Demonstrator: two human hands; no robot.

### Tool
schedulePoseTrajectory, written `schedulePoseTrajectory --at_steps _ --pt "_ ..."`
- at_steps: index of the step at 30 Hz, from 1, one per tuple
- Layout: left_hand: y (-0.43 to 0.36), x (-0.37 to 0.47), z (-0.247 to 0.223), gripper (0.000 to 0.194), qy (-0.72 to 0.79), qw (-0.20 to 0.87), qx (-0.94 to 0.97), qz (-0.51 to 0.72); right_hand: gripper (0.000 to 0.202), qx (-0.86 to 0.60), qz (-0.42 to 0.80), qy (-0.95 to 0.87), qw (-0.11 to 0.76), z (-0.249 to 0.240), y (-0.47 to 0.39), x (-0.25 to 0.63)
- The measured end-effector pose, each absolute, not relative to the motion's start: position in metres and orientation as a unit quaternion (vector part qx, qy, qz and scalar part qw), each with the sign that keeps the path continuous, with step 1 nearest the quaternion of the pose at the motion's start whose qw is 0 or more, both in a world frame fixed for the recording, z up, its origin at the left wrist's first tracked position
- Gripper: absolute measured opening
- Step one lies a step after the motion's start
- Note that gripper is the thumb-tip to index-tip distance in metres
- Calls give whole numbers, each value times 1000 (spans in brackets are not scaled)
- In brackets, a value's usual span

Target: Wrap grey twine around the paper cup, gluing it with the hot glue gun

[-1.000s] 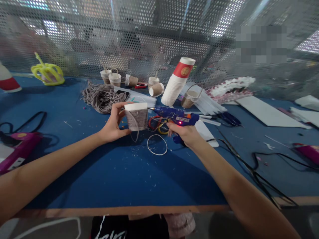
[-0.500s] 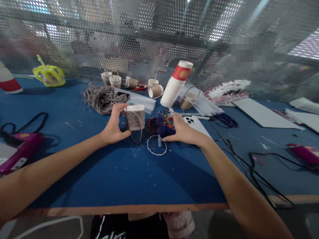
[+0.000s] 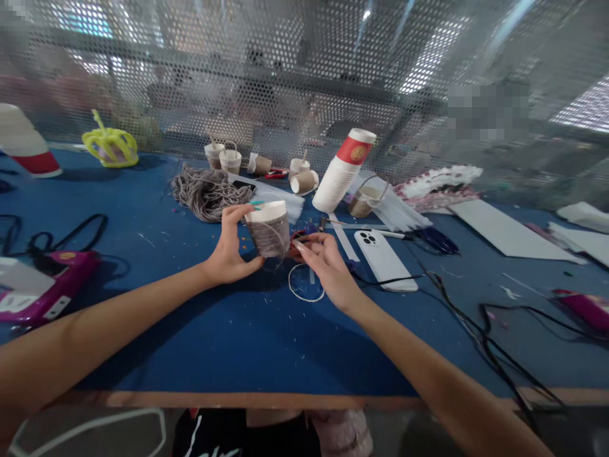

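My left hand [image 3: 233,254] grips a white paper cup [image 3: 269,231] wound with grey-brown cord, thumb below and fingers at the far side. A loose strand of the cord hangs at the cup's right side. My right hand [image 3: 330,266] is just right of the cup, thumb and fingers drawn together; whatever lies between its fingertips is too small to make out. Behind these fingers shows part of a dark blue glue gun [image 3: 311,228], mostly hidden. Under the right hand lies a thin pale loop of string [image 3: 306,299] on the blue table.
A hank of grey cord [image 3: 204,193], a stack of paper cups [image 3: 337,181] and several small wrapped cups stand at the back. A white phone [image 3: 387,263] lies right, near black cables [image 3: 457,304]. A magenta device [image 3: 71,279] sits left. Perforated metal panelling [image 3: 295,82] closes the back.
My right hand has left the dark blue glue gun and moved left to beside the cup. My left hand still holds the cup, now turned slightly. More of the white phone shows.
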State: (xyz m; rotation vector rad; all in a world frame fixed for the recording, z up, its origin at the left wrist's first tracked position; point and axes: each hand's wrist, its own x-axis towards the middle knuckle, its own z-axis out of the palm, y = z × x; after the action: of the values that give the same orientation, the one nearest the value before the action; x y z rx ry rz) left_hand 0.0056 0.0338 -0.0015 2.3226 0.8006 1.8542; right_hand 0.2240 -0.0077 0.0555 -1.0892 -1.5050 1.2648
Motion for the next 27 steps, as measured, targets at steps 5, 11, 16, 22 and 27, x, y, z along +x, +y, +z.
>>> schedulePoseTrajectory --at_steps 5,11,16,22,27 --pt "31 8 -2 83 267 53 745 609 59 -375 579 -584 428 52 -19 219" --pt "32 8 -1 82 271 46 741 612 56 -330 595 -581 447 62 -26 218" --pt "35 7 -2 79 279 34 748 601 40 -330 588 -567 473 68 -20 225" --pt "29 6 6 82 272 35 787 553 28 -324 544 -568 525 74 -6 237" --pt "24 6 11 90 275 73 819 498 29 -337 508 -570 552 81 -3 242"
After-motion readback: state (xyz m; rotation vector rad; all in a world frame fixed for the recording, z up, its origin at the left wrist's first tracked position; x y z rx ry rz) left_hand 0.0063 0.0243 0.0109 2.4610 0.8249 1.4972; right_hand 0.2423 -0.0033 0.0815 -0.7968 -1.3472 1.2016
